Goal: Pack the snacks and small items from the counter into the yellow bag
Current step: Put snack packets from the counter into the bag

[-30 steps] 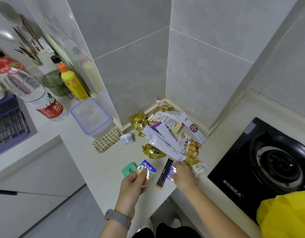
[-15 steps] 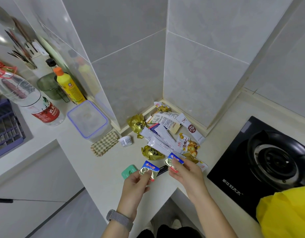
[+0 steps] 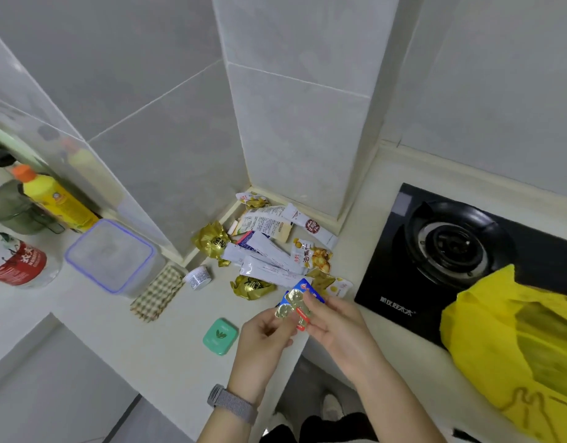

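Both my hands meet over the counter's front edge. My left hand [image 3: 263, 334] pinches one small blue-and-gold foil packet [image 3: 283, 310], and my right hand [image 3: 336, 324] pinches a second blue-and-gold packet [image 3: 303, 294]; the two packets touch and overlap. Behind them a pile of snack sachets [image 3: 269, 251] and gold wrappers [image 3: 211, 241] lies in the wall corner. A green case [image 3: 220, 336] lies left of my left hand, and a small white jar [image 3: 197, 277] stands further back. The yellow bag [image 3: 512, 343] sits crumpled at the right, partly over the stove.
A black gas stove [image 3: 448, 251] sits right of the pile. A clear lidded box [image 3: 111, 254], a checked cloth [image 3: 157, 294], a yellow bottle [image 3: 56, 199] and a water bottle [image 3: 13, 260] stand at the left. The counter edge [image 3: 285, 366] drops off just below my hands.
My two hands came together, bringing the two foil packets against each other. The view shifted left, so the yellow bag shows more. The black stick packet is hidden from view.
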The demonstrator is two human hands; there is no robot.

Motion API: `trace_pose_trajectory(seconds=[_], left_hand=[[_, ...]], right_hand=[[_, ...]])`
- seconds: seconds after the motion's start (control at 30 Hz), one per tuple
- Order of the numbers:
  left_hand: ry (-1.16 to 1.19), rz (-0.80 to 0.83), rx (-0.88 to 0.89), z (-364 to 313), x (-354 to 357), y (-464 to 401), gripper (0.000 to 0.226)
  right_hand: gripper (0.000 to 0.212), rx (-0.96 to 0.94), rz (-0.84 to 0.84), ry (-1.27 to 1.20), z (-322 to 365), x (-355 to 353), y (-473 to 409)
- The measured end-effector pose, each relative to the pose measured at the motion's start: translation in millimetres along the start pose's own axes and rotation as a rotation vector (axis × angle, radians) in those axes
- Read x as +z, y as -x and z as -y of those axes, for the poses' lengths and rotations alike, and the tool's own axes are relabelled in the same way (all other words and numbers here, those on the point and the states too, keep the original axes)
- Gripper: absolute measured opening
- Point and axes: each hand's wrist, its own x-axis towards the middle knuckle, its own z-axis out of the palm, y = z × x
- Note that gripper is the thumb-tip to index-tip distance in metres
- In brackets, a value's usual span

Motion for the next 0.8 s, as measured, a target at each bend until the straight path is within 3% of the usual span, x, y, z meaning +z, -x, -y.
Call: trace_pose_trajectory(seconds=[0.13,0.5,0.8], left_hand=[[0.0,0.134,0.023,-4,16,4,0.012],[-0.012,0.39,-0.008,5,72,23,0.041],[-0.068,0.549,-0.046,6,115,46,0.011]], right_hand=[[0.029,-0.061,-0.103,-0.055,0,-16,16],[0.023,-0.271,-0.433,0.061,-1,-66,78],[0.022,-0.335,-0.574,-0.06,2,-108,108]])
